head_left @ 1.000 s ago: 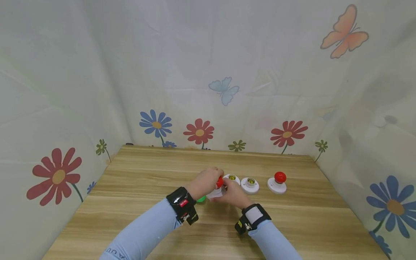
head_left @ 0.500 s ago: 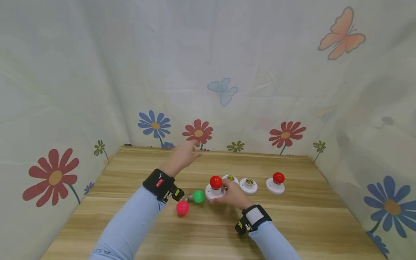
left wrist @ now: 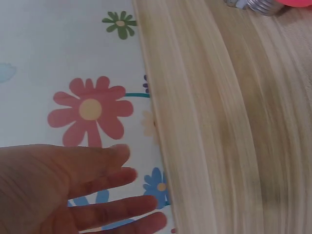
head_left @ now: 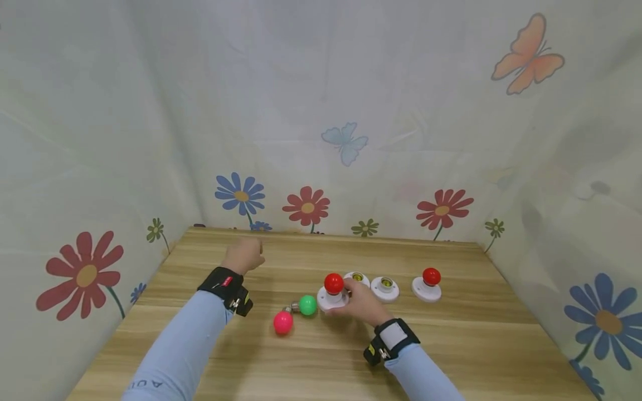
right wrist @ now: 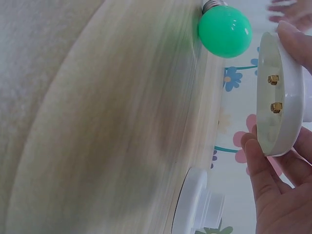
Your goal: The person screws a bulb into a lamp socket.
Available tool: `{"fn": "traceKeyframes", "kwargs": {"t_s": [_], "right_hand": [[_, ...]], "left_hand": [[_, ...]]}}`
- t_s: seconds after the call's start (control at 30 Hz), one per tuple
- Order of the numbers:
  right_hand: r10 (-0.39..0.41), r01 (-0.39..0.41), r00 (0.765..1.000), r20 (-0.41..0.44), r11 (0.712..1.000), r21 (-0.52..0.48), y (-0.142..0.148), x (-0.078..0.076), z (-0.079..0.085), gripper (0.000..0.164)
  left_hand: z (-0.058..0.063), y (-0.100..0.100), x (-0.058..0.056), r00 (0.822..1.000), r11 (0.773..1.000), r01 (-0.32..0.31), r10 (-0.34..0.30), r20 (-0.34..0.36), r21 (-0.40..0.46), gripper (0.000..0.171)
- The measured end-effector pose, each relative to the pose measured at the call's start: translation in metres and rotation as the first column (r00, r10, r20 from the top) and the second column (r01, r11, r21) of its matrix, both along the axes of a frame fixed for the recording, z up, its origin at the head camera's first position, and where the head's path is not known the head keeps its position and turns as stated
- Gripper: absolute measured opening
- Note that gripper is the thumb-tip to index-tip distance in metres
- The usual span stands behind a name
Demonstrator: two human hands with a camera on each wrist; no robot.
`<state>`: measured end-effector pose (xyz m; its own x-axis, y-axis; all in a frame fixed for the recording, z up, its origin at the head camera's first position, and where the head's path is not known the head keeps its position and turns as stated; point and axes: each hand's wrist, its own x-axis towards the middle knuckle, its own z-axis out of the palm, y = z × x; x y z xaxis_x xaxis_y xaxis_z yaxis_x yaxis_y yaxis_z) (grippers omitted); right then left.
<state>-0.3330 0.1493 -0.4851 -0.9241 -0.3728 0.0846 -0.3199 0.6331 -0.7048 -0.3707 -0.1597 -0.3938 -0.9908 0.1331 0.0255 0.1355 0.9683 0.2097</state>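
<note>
My right hand grips a round white lamp holder by its edge, with a red light bulb standing upright in its socket. In the right wrist view the tilted base shows its hollow underside and two brass screws, clear of the tabletop. My left hand hovers over the left part of the table, holding nothing. Its fingers are extended and slightly spread in the left wrist view. Left of the held lamp holder lie a green bulb and a pinkish-red bulb.
Two white lamp holders with bare sockets, one at the back and one beside it, stand right of the held one. Farther right is another lamp holder with a red bulb. Flowered curtain surrounds the wooden table.
My left hand has come away from the red bulb and swung left across the table. The right hand keeps its hold on the lamp holder. Both loose bulbs are now uncovered.
</note>
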Motion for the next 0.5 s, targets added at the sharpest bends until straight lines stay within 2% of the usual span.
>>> {"fn": "traceKeyframes", "kwargs": {"t_s": [0.1,0.17,0.33,0.5], "right_hand": [[0.009,-0.009,1.0,-0.003,1.0,-0.003,0.002,0.001,-0.001,0.074],[0.014,-0.014,1.0,-0.009,1.0,-0.004,0.003,0.0,-0.002,0.074],[0.025,-0.026,0.999,-0.048,1.0,-0.015,0.008,0.002,0.002,0.073],[-0.026,0.022,0.992,-0.12,0.999,-0.037,0.026,0.005,0.023,0.072]], "left_hand": [[-0.012,-0.003,0.0,0.989,0.999,0.001,0.006,0.147,-0.052,0.021],[-0.016,-0.003,0.0,0.978,0.998,0.007,0.007,0.208,-0.067,0.025],[-0.019,-0.004,0.003,0.97,0.996,0.015,0.006,0.242,-0.084,0.026],[-0.016,-0.005,0.005,0.961,0.997,-0.003,0.024,0.274,-0.077,0.028]]}}
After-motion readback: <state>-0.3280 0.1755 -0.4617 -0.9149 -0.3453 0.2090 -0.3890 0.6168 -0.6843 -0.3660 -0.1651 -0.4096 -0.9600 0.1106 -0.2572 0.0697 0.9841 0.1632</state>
